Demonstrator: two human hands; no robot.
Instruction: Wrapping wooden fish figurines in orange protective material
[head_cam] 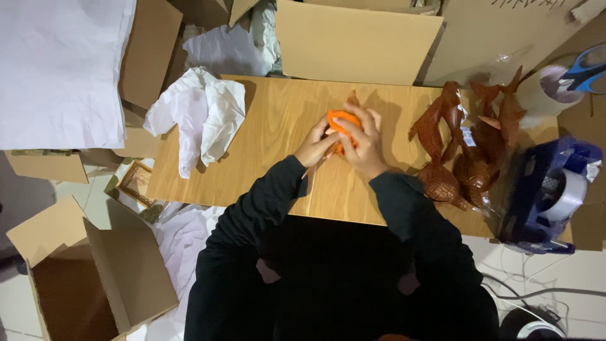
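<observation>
Orange piece [341, 120] mid-table near the far edge, left hand [314, 146] and right hand [365, 140] both closed round it. Risk: elbow swing toppling carved wooden dolphins [467, 136] crowding the right edge.

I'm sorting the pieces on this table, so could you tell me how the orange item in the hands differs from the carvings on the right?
The orange item is bright, small and mostly hidden by both hands; the brown carvings are dark, glossy, larger, and lie untouched in a cluster. Both are on the same wooden table.
</observation>
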